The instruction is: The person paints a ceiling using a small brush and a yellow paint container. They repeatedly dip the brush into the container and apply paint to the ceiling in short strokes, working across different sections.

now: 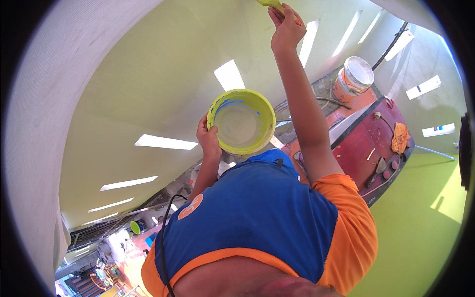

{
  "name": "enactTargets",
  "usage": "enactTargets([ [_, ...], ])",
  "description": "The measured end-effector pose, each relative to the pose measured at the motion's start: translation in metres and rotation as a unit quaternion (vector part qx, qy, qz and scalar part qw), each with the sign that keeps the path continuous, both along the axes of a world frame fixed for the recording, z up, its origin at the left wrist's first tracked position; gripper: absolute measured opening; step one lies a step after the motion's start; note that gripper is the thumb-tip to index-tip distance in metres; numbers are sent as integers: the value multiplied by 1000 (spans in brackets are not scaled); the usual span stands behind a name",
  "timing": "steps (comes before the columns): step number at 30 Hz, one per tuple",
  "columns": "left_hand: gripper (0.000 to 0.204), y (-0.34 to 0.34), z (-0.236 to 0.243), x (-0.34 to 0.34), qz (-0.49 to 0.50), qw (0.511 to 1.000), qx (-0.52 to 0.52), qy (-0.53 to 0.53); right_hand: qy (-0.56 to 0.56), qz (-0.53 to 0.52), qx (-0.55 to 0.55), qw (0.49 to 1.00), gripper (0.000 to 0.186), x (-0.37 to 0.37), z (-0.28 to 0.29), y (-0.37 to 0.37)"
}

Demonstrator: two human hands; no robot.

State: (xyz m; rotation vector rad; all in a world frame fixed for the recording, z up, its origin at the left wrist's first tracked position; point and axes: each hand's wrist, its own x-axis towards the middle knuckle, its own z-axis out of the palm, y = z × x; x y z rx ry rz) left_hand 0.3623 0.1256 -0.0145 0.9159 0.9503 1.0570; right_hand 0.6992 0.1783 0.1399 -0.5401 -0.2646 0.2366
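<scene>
My left hand (209, 139) grips the left rim of a yellow-green bucket (270, 119), its thumb over the edge. The bucket is held up in front of my chest, near the wall. Inside it is a pale, greyish liquid (237, 123), with blue smears on the inner wall. High up at the top edge, my right hand (288, 30) is closed round the handle of a paintbrush (269, 3), whose yellow-green head is partly cut off by the frame. The brush is close to the pale green wall (173, 74), and my right arm is stretched out.
White and orange paint buckets (358, 74) stand stacked at the far right. Nearer, a dark red tabletop (363, 143) carries an orange cloth (400, 138), a scraper (380, 166) and a cable. A small dark bucket (137, 226) with a yellow-green inside is at lower left.
</scene>
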Motion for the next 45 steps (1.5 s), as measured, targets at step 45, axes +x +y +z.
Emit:
enactTargets([
  [45, 58, -4, -1, 4, -4, 1000, 10, 29, -97, 33, -9, 995, 24, 6, 11, -14],
])
